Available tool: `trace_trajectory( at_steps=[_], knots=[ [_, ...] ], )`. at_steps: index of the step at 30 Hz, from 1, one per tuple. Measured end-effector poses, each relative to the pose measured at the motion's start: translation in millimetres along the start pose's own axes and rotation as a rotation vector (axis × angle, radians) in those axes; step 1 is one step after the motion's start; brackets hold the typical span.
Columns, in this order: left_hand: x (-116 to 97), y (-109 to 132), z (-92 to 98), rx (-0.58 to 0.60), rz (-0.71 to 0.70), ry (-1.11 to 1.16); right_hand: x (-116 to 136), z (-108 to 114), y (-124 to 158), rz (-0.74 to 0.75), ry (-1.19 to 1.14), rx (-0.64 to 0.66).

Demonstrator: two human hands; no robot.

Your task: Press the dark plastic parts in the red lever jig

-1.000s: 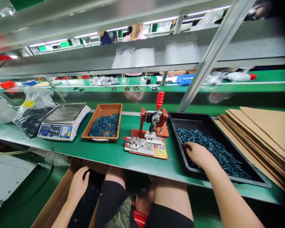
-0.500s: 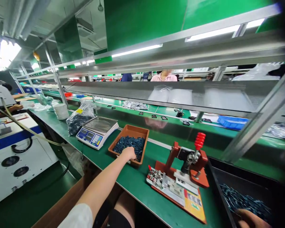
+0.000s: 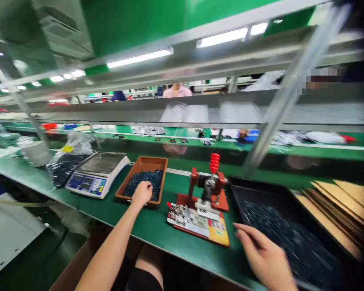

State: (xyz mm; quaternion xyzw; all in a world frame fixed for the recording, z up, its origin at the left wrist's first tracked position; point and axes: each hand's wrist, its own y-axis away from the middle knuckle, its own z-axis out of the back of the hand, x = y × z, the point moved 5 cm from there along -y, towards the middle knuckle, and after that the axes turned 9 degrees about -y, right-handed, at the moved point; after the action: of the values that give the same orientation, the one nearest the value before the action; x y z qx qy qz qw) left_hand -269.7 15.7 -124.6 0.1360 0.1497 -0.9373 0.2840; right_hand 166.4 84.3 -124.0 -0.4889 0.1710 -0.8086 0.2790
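My left hand [image 3: 142, 194] is over the near part of a brown tray [image 3: 164, 178] of small dark blue pieces [image 3: 145, 178]. Its fingers are curled together, and what they hold, if anything, is hidden. My right hand [image 3: 263, 252] is beside the near left edge of a black tray [image 3: 257, 184], thumb and forefinger close together; anything between them is too small to make out. Dark strip-like pieces [image 3: 279, 226] fill much of that tray. Between the hands stands a red and silver hand-press fixture [image 3: 197, 214] with a red ribbed handle [image 3: 214, 163], which neither hand touches.
Left of the brown tray are a weighing scale [image 3: 95, 173] and a clear bag of dark pieces [image 3: 68, 161]. Cardboard sheets [image 3: 342, 206] lean at the right. A slanting metal post [image 3: 279, 109] rises behind the black tray. A person in pink [image 3: 177, 92] is across the bench.
The view has swung right. My right hand has come up from the black tray toward the fixture, while my left hand stays at the brown tray, with its fingers a little higher.
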Motion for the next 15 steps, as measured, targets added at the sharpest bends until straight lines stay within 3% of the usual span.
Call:
trace_trajectory(
  at_steps=[2,4,8,11,15],
  knots=[
    [1,-2,4.9,-0.048,-0.049,0.044,24,-22,12,0.026,-0.162,0.038],
    [0,-3,9.5,-0.106,-0.070,0.106,32,-43,18,0.037,-0.259,0.050],
    [-19,17,19.4,-0.220,-0.111,0.465,11,-69,23,-0.056,-0.332,0.047],
    [-57,43,11.3,-0.044,-0.128,0.659,-5,-75,27,-0.173,-0.373,0.043],
    [-113,67,-11.0,0.255,-0.245,0.569,-9,-74,28,-0.194,-0.419,0.013]
  ],
)
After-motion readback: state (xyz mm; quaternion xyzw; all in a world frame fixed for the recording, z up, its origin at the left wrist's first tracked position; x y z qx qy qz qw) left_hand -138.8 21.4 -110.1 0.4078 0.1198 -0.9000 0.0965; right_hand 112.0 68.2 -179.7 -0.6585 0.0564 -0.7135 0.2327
